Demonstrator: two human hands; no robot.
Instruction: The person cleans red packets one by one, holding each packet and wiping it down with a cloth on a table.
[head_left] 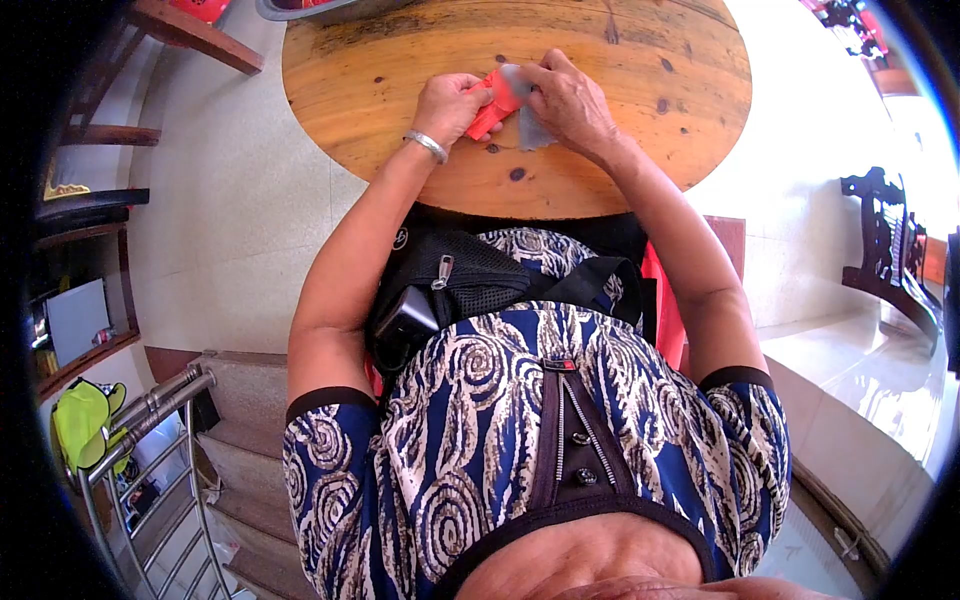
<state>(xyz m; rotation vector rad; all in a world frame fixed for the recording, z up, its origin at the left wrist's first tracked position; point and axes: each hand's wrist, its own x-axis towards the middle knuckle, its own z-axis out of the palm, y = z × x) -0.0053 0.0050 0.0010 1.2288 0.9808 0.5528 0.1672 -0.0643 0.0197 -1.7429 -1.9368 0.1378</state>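
Note:
Above the round wooden table (400,80), my left hand (452,108) is closed on a flat red item (486,118). A silver bracelet (428,145) circles that wrist. Close to its right, my right hand (572,105) has its fingers bent at a small greyish translucent piece (517,82) that overlaps the red item's upper end. Another grey piece (536,130) shows just below my right hand, near the tabletop. What the grey pieces are cannot be made out.
A grey metal basin (325,12) stands at the table's far left edge. A black bag (460,275) lies on my lap. Stairs with a metal railing (155,400) are at the lower left, and dark carved furniture (885,250) is at the right.

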